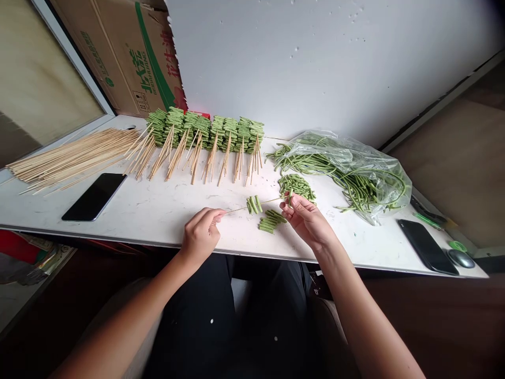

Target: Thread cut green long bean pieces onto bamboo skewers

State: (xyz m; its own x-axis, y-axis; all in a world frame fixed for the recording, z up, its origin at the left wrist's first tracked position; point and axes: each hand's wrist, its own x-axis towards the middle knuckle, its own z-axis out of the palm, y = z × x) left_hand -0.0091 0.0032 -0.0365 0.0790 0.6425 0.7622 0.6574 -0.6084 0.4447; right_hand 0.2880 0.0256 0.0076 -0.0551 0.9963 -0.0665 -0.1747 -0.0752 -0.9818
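Both hands, the left hand (pixel 201 237) and the right hand (pixel 305 221), are on one bamboo skewer (pixel 242 208) above the white tabletop (pixel 130 210). We read the step in hand as threading: a short stack of cut green bean pieces (pixel 254 204) sits along the skewer's middle. We see the left hand pinching the skewer's left end between thumb and fingertips, while the right hand's fingers (pixel 291 206) grasp the other end, where one more bean piece (pixel 290 197) appears to sit, though the fingers partly hide it. Neither hand is open or balled into a fist.

Just below the skewer lies a small heap of cut beans (pixel 268 221), with a larger heap (pixel 295 185) beyond the right hand. Whole long beans spill from a clear plastic bag (pixel 347 176). Toward the back stand rows of finished bean skewers (pixel 205 131), and a bundle of bare skewers (pixel 71 158) lies at the left, near a black smartphone (pixel 94 196). We judge the next move calls for seating that end piece against the stack — bare skewer remains for more.
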